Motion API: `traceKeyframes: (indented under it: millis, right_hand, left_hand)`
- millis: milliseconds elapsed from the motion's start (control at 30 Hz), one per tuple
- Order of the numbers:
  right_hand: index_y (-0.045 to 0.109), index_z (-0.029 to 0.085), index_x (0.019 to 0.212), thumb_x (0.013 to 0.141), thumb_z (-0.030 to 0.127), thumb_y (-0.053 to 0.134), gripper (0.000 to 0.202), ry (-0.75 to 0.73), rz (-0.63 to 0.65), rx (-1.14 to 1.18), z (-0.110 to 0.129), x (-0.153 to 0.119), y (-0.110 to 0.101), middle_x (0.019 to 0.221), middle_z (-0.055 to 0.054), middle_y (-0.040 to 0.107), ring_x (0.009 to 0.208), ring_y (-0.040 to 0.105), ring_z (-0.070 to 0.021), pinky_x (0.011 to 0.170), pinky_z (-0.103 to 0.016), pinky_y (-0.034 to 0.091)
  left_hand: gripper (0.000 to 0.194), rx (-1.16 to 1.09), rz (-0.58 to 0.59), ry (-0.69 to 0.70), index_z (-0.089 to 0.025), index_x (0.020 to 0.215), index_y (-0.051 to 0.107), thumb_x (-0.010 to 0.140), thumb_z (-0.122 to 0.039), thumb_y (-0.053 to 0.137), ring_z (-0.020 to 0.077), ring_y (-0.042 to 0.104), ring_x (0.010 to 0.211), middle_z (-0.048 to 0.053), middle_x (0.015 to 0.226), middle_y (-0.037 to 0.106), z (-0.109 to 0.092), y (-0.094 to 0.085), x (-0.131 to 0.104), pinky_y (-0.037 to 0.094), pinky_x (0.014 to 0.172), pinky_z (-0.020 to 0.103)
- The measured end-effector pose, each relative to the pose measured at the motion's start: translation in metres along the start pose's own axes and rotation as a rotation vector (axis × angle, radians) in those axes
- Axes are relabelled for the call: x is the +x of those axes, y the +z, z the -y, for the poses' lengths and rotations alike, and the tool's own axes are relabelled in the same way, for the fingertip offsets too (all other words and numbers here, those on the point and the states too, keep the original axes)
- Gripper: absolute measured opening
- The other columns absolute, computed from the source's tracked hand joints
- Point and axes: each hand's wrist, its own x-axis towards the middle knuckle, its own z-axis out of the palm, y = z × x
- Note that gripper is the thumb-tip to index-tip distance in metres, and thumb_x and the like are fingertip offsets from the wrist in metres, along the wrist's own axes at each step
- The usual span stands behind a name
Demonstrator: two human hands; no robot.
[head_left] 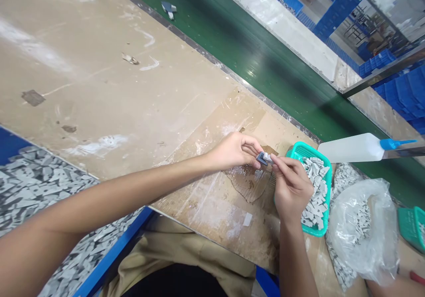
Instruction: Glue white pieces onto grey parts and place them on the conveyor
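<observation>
A worn brown bench [99,80], scuffed white in places, fills most of the view, and a green belt [265,58] runs along its far edge with one small grey piece [169,9] lying on it. At the near left a blue bin [109,252] is heaped with flat grey parts. On the right a clear bag [361,226] holds more of these parts, just beside a teal basket [327,186] that is also full of them; a second teal basket [413,226] shows at the frame edge. A white bottle [355,148] with a blue nozzle lies behind the basket. The right hand [292,188] covers the basket's near left side. The left hand [234,151] pinches a small grey part [261,158] between thumb and fingers, just above the bench beside the basket. The right hand's thumb and forefinger close on a lighter part [268,157] that touches the grey one.
</observation>
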Motion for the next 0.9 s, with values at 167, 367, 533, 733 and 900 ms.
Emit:
traceKeyframes:
  millis: [167, 367, 533, 733, 900]
  right_hand:
    - [0.073, 0.036, 0.11, 0.089, 0.007, 0.057, 0.039, -0.046, -0.014, 0.026, -0.002, -0.001, 0.002, 0.092, -0.002, 0.067, 0.081, 0.065, -0.0141, 0.07, -0.028, 0.055]
    - [0.07, 0.039, 0.115, 0.087, -0.001, 0.052, 0.053, -0.107, -0.011, 0.039, 0.0, -0.001, 0.005, 0.094, -0.002, 0.066, 0.083, 0.064, -0.0137, 0.07, -0.028, 0.055]
    - [0.069, 0.037, 0.117, 0.085, -0.004, 0.048, 0.056, -0.134, 0.001, 0.021, -0.001, -0.001, 0.007, 0.092, -0.002, 0.064, 0.084, 0.063, -0.014, 0.069, -0.027, 0.054]
    - [0.069, 0.034, 0.12, 0.083, -0.004, 0.042, 0.059, -0.118, 0.1, 0.012, -0.006, -0.004, 0.008, 0.09, -0.003, 0.061, 0.083, 0.061, -0.014, 0.07, -0.027, 0.053]
    - [0.066, 0.033, 0.125, 0.082, -0.004, 0.039, 0.063, -0.146, 0.145, 0.022, -0.013, -0.007, 0.011, 0.092, -0.004, 0.06, 0.085, 0.061, -0.0146, 0.073, -0.027, 0.053]
  left_hand:
    - [0.022, -0.01, -0.036, 0.019, -0.01, 0.074, 0.068, 0.055, -0.003, 0.078, 0.0136, 0.069, 0.065, 0.005, 0.071, 0.073, 0.0, 0.005, -0.003, 0.056, 0.066, 0.025]
    - [0.017, -0.004, -0.177, 0.023, -0.01, 0.072, 0.07, 0.059, 0.0, 0.07, 0.0117, 0.067, 0.059, 0.004, 0.067, 0.072, 0.002, 0.013, -0.008, 0.053, 0.058, 0.02]
    - [0.021, -0.056, -0.222, 0.034, -0.01, 0.075, 0.071, 0.056, -0.001, 0.073, 0.0122, 0.068, 0.062, 0.004, 0.071, 0.074, 0.001, 0.019, -0.013, 0.055, 0.062, 0.021]
    - [0.022, 0.066, -0.254, 0.024, -0.01, 0.076, 0.072, 0.055, -0.004, 0.075, 0.0135, 0.069, 0.065, 0.004, 0.071, 0.074, -0.002, 0.015, -0.012, 0.055, 0.066, 0.022]
    - [0.022, 0.207, -0.26, 0.024, -0.011, 0.078, 0.072, 0.056, -0.009, 0.077, 0.0149, 0.068, 0.068, 0.004, 0.074, 0.074, -0.002, 0.008, -0.01, 0.055, 0.069, 0.025]
